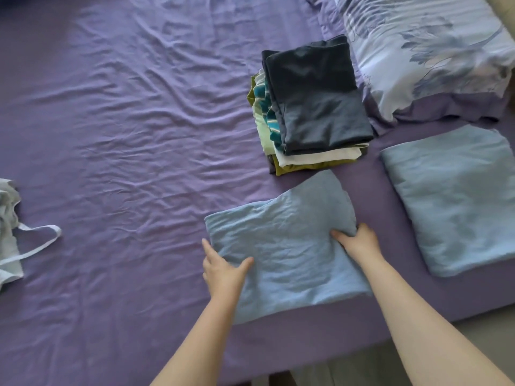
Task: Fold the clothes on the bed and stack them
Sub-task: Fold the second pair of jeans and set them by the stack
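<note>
Beyond your hands a stack of folded clothes (312, 112) sits on the wrinkled purple bed sheet (125, 121): a smooth dark navy rectangle on top, with white, teal-striped, pale green and olive layers showing at its edges. Its near edge lies just beyond the folded light blue terry towel (281, 240) you are working on, close to the near side of the bed. To the right, well apart, rests a second folded light blue cloth (457, 199), squarish and soft. Behind it lies a floral-print pillow (426, 51), pale blue and plump. At the far left edge a crumpled white garment with thin straps (11, 232) lies unfolded.

Your left hand (223, 271) lies spread on the towel's left edge, fingers straight, thumb on the cloth. Your right hand (359, 242) grips the towel's right edge, fingers curled under the fold.
</note>
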Demonstrator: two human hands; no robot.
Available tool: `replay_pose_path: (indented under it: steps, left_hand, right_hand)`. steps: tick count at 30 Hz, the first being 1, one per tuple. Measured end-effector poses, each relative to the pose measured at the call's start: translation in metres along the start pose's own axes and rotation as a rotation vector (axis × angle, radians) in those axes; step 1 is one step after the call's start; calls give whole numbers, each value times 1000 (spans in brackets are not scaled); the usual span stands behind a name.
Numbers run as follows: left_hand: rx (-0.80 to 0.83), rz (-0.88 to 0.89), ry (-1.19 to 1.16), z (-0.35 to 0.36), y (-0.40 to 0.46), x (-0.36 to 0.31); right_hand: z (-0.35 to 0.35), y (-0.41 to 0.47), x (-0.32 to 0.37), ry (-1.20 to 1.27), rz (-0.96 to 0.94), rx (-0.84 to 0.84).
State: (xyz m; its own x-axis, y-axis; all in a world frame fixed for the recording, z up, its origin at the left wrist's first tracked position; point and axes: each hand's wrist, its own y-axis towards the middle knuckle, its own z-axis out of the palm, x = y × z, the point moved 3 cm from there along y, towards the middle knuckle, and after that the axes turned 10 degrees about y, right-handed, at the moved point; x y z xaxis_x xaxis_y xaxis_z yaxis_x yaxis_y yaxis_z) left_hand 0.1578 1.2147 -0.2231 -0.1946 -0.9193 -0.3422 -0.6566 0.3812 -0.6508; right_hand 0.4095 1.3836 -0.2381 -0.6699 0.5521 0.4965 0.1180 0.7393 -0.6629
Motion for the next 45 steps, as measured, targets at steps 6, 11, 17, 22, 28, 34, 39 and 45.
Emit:
replay_pose_path:
  steps: [6,11,17,22,28,34,39,45]
  left_hand:
    - [332,-213,-552,-19,8,12]
    - [395,-101,-645,-30,-15,-5]
    - [516,29,-713,-24,-46,-49]
    - [731,110,-737,3,-77,-98]
    - [901,182,-804,59,-112,-175]
    - [947,193,-810,124,-146,-245]
    - [997,163,-829,172,-155,-278]
    - [923,61,-816,222,-147,-287]
  right_hand:
    - [-3,-16,7,292,28,107]
    - [-30,-46,17,287,-93,4]
    - [-96,-67,25,146,-239,-239]
    - [-164,-57,23,-14,-302,-323]
    - [-253,-22,11,-29,-338,-378]
    - [-337,31,-6,-117,-360,-328]
    - [-383,73,-30,-129,-366,-350]
    - [-392,117,-53,-157,-364,-285]
